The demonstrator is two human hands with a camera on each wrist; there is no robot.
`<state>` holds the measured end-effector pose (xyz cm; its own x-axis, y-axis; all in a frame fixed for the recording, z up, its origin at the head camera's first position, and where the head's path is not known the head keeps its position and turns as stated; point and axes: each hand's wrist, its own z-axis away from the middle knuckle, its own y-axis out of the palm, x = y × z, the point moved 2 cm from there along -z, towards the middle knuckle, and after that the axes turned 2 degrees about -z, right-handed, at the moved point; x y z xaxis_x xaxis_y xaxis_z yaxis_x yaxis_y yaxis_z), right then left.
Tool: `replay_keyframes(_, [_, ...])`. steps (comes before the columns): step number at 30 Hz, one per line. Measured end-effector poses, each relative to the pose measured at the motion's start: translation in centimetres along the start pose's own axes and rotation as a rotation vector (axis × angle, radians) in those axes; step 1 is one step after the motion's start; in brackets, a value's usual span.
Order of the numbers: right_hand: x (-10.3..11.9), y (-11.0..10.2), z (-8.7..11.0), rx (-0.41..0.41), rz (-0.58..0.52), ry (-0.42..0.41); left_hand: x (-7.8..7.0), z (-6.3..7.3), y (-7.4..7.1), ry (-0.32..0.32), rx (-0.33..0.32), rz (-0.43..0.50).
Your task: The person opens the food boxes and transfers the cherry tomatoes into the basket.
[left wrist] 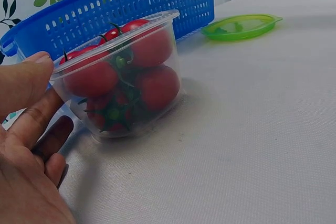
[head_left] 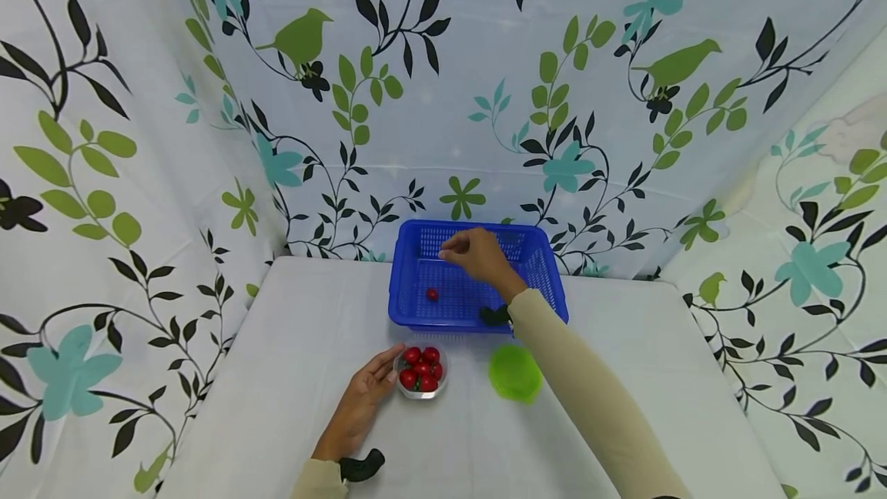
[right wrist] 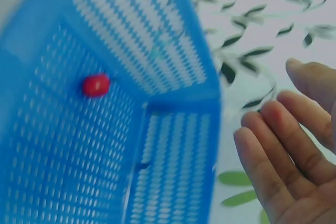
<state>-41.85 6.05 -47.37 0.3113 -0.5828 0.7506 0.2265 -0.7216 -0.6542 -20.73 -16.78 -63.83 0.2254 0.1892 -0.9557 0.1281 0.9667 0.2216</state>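
A small clear plastic container (left wrist: 121, 124) holds several red tomatoes (head_left: 421, 370) with green stems. My left hand (head_left: 365, 397) rests against its left side; in the left wrist view the thumb touches the rim and the other fingers lie loosely beside the wall. Above the far part of a blue perforated basket (head_left: 396, 283), my right hand (head_left: 480, 255) is raised. The right wrist view shows its fingers gently bent, the thumb apart and nothing held. One red tomato (right wrist: 96, 85) lies on the basket's floor.
A green lid (head_left: 515, 373) lies flat on the white-covered table (head_left: 312, 306), right of the container and in front of the basket. A patterned curtain (head_left: 443, 122) hangs behind the table and along both sides.
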Motion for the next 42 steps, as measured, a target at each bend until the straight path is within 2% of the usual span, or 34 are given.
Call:
replay_keyframes(4, [1.7, 0.0, 2.3, -0.070, -0.023, -0.066, 0.0, 0.0, 0.1, 0.002, 0.001, -0.003])
replay_keyframes(10, [3.1, 0.5, 5.6, -0.148, -0.059, -0.102, 0.0, 0.0, 0.2, 0.002, 0.006, -0.007])
replay_keyframes(21, [3.2, 2.7, 11.1, -0.243, -0.060, -0.161, 0.0, 0.1, 0.1, 0.004, 0.001, -0.009])
replay_keyframes(31, [1.1, 4.9, 15.0, -0.343, -0.115, -0.089, 0.1, -0.1, 0.3, 0.005, 0.005, -0.005])
replay_keyframes(36, [-0.3, 5.8, 16.2, -0.384, -0.103, -0.022, 0.1, -0.1, 0.3, 0.012, 0.005, -0.008])
replay_keyframes(42, [-1.2, 6.9, 17.1, -0.414, -0.089, -0.021, 0.0, -0.2, 0.3, 0.015, 0.019, -0.026])
